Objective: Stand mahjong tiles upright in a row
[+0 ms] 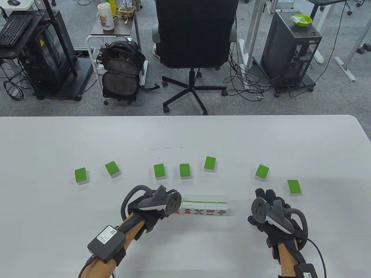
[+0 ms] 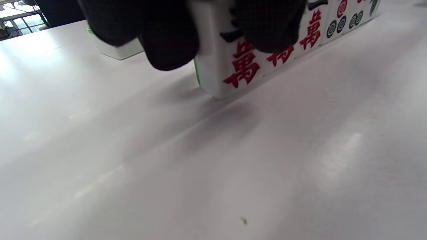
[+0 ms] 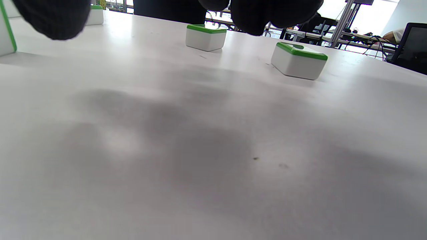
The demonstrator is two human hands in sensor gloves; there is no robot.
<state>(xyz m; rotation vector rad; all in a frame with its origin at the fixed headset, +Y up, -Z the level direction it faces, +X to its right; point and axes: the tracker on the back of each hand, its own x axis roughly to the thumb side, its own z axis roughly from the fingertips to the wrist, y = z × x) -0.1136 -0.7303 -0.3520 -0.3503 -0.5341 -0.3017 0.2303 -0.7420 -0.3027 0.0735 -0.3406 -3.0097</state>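
A row of upright mahjong tiles (image 1: 204, 209) stands face toward me at the table's middle front. My left hand (image 1: 171, 209) is at the row's left end. In the left wrist view its fingers (image 2: 170, 40) pinch an upright tile with a red character (image 2: 233, 66), which stands on the table against the row (image 2: 310, 33). My right hand (image 1: 262, 199) hovers right of the row, holding nothing. Its fingers (image 3: 267, 13) hang above the bare table. The row's right end shows at the left edge of the right wrist view (image 3: 6, 30).
Several tiles lie flat, green backs up, in an arc behind the row, from the far left (image 1: 80, 175) to the far right (image 1: 294, 187). Two of them lie ahead of my right hand (image 3: 298, 60) (image 3: 205, 36). The table's far edge (image 1: 185, 116) is well beyond.
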